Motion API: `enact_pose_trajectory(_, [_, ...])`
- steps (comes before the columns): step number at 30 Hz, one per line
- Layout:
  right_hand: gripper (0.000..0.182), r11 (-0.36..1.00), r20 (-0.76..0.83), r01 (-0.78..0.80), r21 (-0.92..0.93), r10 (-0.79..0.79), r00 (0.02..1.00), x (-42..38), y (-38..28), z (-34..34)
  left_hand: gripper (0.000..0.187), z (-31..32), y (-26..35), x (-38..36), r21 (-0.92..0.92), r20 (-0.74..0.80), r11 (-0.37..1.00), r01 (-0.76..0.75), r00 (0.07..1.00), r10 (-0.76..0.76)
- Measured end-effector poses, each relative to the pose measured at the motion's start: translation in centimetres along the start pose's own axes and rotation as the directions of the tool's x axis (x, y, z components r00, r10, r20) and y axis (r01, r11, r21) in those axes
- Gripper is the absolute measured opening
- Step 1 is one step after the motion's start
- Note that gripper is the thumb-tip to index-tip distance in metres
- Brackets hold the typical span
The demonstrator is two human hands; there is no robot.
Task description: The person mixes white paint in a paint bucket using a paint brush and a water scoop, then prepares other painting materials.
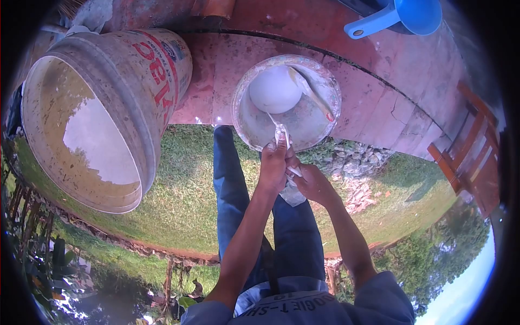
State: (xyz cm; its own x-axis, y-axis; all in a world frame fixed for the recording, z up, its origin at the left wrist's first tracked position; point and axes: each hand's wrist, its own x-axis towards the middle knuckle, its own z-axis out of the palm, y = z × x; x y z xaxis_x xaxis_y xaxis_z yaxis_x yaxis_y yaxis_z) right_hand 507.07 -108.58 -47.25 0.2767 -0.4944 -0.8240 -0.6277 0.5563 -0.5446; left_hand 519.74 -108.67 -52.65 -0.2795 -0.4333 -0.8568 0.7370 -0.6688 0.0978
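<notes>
Above the near side of a paint-stained bucket [242, 116], my left hand [273, 162] is closed around a crumpled, whitish plastic bag [293, 195]. My right hand [313, 183] grips the same bag lower down, close against the left. White smears cover the bag's upper end, and a thin white strand reaches from it toward the bucket. Inside the bucket is a pool of smooth white paint [273, 91]. A brush-like tool [317, 102] with a pale handle leans against the inner right wall, its lower end by the paint.
A large dirty tub [122, 70] holding cloudy water stands at left. A blue dipper [420, 16] lies at upper right. The bucket rests on a reddish concrete ledge [379, 103]; a wooden frame [471, 146] is at far right. Rubble [357, 162] lies on the grass.
</notes>
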Motion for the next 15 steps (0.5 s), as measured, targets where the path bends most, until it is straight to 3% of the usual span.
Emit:
enact_pose_trajectory(10, [0.017, 0.999, -0.048, 0.040, 0.015, -0.039, 0.998, 0.0, 0.7, 0.0, 0.022, 0.6, -0.1, 0.3, -0.054, -0.059, 0.999, -0.006, 0.998, 0.003])
enact_pose_trajectory(15, [0.024, 0.983, -0.125, 0.067, 0.172, -0.045, 0.991, 0.2, 2.5, 1.1, 0.024, 0.7, -0.1, 0.4, -0.048, -0.017, 0.999, 0.011, 1.000, -0.012])
